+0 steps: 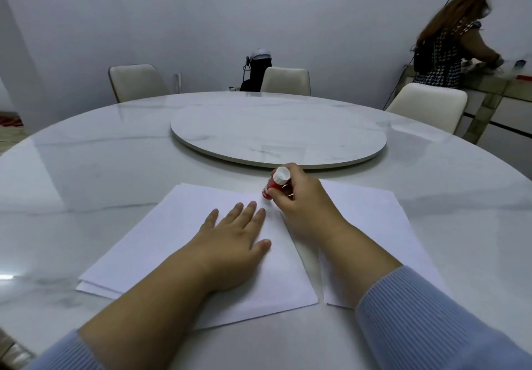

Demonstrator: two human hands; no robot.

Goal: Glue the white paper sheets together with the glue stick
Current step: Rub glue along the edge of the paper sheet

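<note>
A small stack of white paper sheets [161, 243] lies on the marble table in front of me. My left hand [236, 240] rests flat on the top sheet, fingers spread. A second white sheet [371, 217] lies to the right, apart from the stack by a narrow gap. My right hand [299, 199] grips a red glue stick [275, 186] with a white end. The stick is tilted, its lower end down at the far right corner of the top sheet. Whether its tip touches the paper is hidden by my fingers.
A round marble turntable [276, 136] sits in the table's centre beyond the papers. Cream chairs [135, 81] stand around the far rim, with a black bag [259, 73] behind. A person [443, 50] works at a side counter at the far right.
</note>
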